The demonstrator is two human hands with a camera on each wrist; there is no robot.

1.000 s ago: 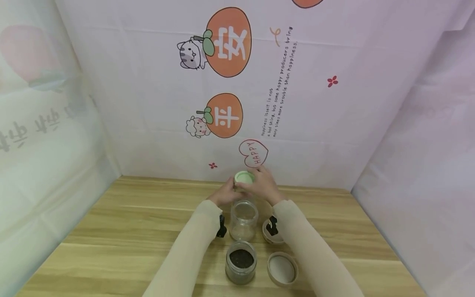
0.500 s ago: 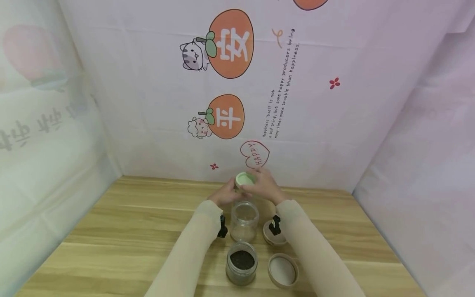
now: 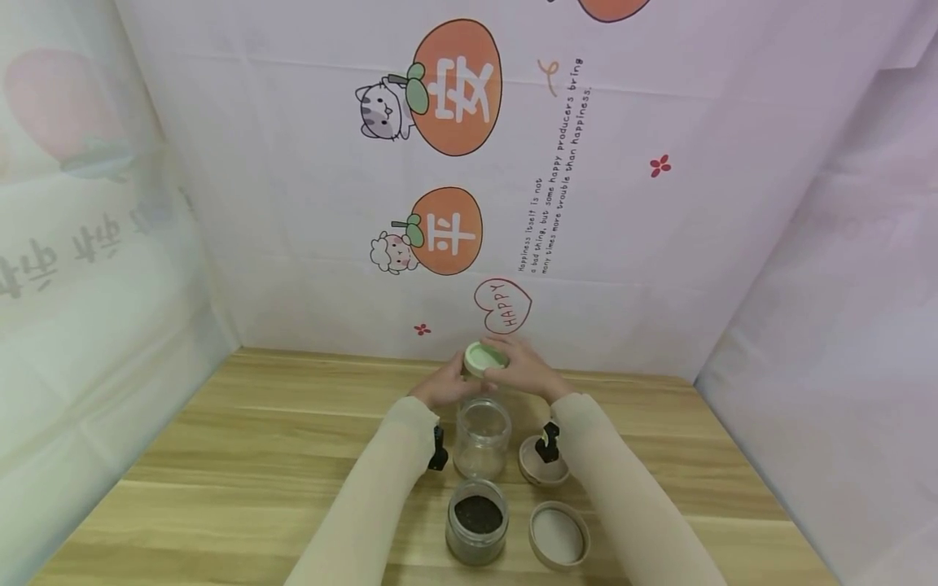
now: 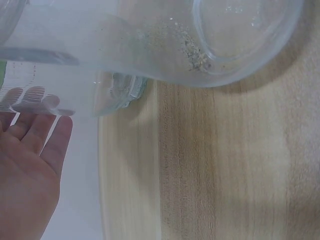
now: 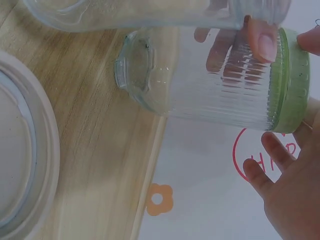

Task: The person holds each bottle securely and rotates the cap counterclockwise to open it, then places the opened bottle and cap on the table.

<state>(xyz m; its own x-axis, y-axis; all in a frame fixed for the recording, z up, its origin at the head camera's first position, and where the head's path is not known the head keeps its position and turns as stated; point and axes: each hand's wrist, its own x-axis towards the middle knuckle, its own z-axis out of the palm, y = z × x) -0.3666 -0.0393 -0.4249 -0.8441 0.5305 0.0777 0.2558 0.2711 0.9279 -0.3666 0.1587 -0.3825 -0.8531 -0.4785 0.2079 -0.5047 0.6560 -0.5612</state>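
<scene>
A clear ribbed glass jar (image 5: 215,90) with a green screw lid (image 3: 484,359) stands near the back wall. My left hand (image 3: 444,384) grips the jar's upper body, its fingers partly seen through the glass in the left wrist view. On the lid's rim are the fingers and thumb of my right hand (image 3: 526,370); two of its fingers stick out free in the right wrist view. Just in front stands a lidless clear jar (image 3: 481,446), with a few pale specks inside near its base. Nearer still is an open jar (image 3: 476,533) of dark granular stuff.
Two round beige lids lie upturned to the right of the jars: one lid (image 3: 559,535) nearer me, the other lid (image 3: 537,468) partly under my right wrist. A printed white cloth (image 3: 615,244) hangs behind the wooden table (image 3: 293,456).
My right hand has shifted slightly to the right and turned around the green lid's rim. The left hand keeps its hold, and the other jars and lids stay put.
</scene>
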